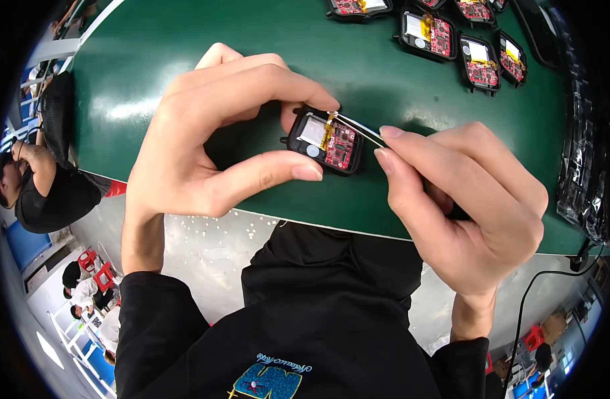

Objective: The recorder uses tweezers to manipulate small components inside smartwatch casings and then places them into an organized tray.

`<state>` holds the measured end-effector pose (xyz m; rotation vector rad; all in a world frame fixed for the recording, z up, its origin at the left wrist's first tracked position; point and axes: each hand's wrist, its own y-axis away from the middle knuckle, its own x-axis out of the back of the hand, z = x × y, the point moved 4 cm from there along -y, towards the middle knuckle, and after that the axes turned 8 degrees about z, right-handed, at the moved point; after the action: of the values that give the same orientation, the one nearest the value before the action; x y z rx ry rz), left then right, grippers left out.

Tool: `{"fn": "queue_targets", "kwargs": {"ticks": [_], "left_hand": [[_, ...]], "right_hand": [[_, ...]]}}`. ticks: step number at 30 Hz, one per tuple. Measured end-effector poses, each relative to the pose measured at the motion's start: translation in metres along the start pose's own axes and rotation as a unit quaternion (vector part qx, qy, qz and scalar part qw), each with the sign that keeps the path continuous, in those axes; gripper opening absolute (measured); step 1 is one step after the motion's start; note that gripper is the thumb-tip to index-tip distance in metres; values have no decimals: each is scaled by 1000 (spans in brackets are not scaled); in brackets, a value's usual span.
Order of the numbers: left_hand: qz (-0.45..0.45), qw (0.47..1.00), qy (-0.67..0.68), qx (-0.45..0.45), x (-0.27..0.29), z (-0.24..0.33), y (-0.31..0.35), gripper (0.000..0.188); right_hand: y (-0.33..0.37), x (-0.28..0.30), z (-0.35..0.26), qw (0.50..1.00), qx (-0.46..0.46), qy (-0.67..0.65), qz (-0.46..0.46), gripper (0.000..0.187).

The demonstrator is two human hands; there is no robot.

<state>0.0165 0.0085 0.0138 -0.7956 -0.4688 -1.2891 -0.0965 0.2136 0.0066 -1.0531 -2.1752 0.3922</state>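
My left hand [205, 139] grips a small black device housing [350, 167] between thumb and fingers, just over the green table. Inside it sit a red circuit board [342, 147], a silvery-white battery [313, 131] with yellow tape, and a small round pale disc [312, 151]. In my right hand [464, 193] a pair of thin metal tweezers [361, 128] is pinched between thumb and forefinger. Their tips reach the housing's upper edge by the yellow tape, next to my left fingertip. What the tips touch there is too small to make out.
Several similar open housings [427, 34] with red boards lie at the far right of the green table [145, 80]. Black plastic packaging [577, 139] lines the right edge. A black cable [527, 292] hangs at lower right. Other people [59, 179] sit off to the left.
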Motion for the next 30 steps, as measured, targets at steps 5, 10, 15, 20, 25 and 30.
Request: {"fn": "queue_targets", "kwargs": {"ticks": [5,10,15,20,25,30], "left_hand": [[-25,999,3,24,1,-3,-2,73],[-30,999,9,36,3,-7,0,75],[-42,998,29,31,6,-9,-1,74],[-46,998,49,-14,6,-9,-1,70],[-67,997,41,-18,6,-9,-3,68],[-87,996,19,-13,7,-7,-3,65]], "right_hand": [[0,-2,3,1000,5,-8,6,25],[0,-2,1,1000,22,-11,12,23],[-1,2,3,999,-14,-31,-14,20],[-3,4,2,998,-41,-48,-30,18],[-3,4,4,996,-58,-54,-39,18],[-4,3,3,996,-40,-42,-65,18]]}}
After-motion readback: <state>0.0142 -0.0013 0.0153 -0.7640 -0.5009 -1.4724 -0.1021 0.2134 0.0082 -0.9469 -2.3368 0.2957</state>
